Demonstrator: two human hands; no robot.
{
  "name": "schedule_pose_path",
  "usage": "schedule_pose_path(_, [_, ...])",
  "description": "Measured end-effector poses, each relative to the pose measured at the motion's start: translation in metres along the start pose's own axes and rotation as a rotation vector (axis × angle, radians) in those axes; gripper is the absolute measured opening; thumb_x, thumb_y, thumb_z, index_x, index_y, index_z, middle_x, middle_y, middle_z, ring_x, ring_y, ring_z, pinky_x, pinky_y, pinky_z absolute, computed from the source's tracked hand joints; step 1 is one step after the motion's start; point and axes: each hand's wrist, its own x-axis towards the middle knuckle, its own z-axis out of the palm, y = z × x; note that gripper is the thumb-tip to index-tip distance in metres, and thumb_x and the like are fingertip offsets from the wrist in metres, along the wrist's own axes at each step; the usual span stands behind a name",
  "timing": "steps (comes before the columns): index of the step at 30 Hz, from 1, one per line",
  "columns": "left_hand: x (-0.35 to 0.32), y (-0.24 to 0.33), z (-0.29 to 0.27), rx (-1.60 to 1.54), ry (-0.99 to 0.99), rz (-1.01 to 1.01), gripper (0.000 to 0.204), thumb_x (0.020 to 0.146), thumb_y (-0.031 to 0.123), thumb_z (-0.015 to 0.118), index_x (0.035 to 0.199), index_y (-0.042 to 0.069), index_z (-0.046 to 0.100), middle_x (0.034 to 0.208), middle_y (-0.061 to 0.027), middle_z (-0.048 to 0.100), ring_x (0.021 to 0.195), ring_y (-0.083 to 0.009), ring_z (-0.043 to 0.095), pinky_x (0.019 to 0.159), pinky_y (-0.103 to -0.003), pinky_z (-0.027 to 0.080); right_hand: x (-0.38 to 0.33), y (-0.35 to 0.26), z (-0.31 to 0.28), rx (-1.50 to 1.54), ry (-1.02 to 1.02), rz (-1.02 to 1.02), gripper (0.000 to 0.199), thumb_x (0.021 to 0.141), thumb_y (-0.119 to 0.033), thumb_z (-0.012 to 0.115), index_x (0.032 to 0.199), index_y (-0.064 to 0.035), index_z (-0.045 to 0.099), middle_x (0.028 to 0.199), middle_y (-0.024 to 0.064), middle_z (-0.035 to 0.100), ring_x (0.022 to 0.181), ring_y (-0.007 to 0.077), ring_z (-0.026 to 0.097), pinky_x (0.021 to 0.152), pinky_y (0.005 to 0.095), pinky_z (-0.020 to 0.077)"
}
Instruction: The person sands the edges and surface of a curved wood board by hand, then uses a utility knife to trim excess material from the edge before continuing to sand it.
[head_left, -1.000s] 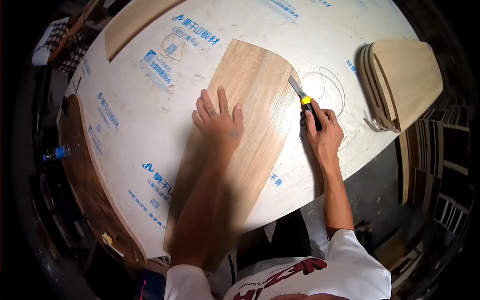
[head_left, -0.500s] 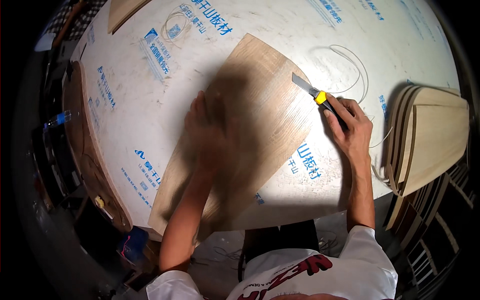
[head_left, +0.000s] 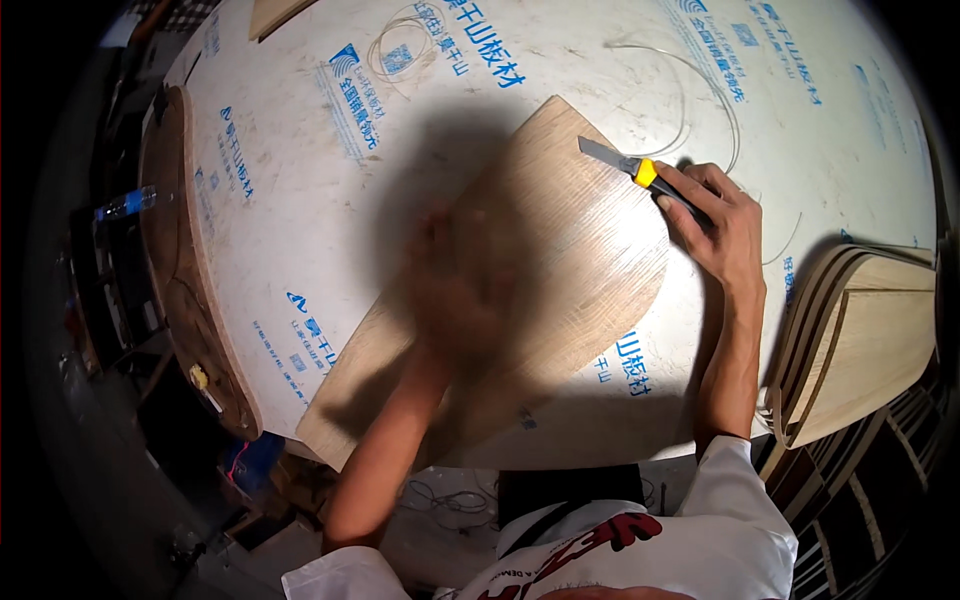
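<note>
A utility knife (head_left: 648,174) with a yellow and black handle is gripped in my right hand (head_left: 725,220). Its bare blade points left, over the far right edge of a wood-grain panel (head_left: 580,240) with curved edges. That panel lies slantwise on the white table (head_left: 290,200). My left hand (head_left: 455,285) rests over the panel's left part, in deep shadow; its fingers look spread, though dim. Beyond the knife a thin, pale strip (head_left: 735,120) curves across the table.
A stack of similar curved panels (head_left: 870,330) stands at the right edge. Coiled thin strip (head_left: 400,50) lies at the back left, near another wooden piece (head_left: 275,15). A brown curved board (head_left: 180,270) borders the left side, with a plastic bottle (head_left: 127,204) beyond it.
The whole view has shifted. Relative to the panel, the knife in my right hand has moved up along its right edge toward the far corner. My left hand stays over the panel.
</note>
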Motion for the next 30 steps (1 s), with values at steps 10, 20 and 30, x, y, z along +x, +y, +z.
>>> schedule_pose_path(10, [-0.008, -0.001, -0.004, -0.007, -0.111, -0.086, 0.066, 0.097, 0.042, 0.052, 0.153, 0.013, 0.034, 0.153, -0.0311, 0.028, 0.134, -0.0519, 0.035, 0.108, -0.065, 0.027, 0.090, -0.010, 0.051, -0.086, -0.025, -0.176, 0.031, 0.096, -0.040, 0.060, 0.116, -0.0220, 0.075, 0.085, 0.0011, 0.064, 0.065, 0.0157, 0.059, 0.056, 0.0292, 0.0483])
schedule_pose_path(20, [-0.005, -0.002, -0.003, 0.053, -0.124, -0.029, 0.070, 0.092, 0.045, 0.059, 0.147, 0.004, 0.042, 0.147, -0.0315, 0.039, 0.131, -0.0509, 0.039, 0.109, -0.060, 0.030, 0.035, -0.018, 0.016, 0.813, 0.275, 0.502, 0.035, 0.098, -0.033, 0.060, 0.117, -0.0036, 0.065, 0.086, 0.0061, 0.064, 0.078, 0.0151, 0.062, 0.071, 0.0294, 0.0497])
schedule_pose_path(30, [-0.016, 0.000, 0.021, -0.012, 0.066, 0.071, 0.063, 0.099, 0.040, 0.050, 0.148, 0.003, 0.038, 0.151, -0.0342, 0.028, 0.137, -0.0445, 0.028, 0.109, -0.060, 0.022, -0.323, -0.206, 0.032, 1.117, 0.282, 1.034, 0.028, 0.091, -0.006, 0.067, 0.114, -0.0032, 0.051, 0.079, 0.0060, 0.062, 0.063, 0.0141, 0.062, 0.057, 0.0295, 0.0524])
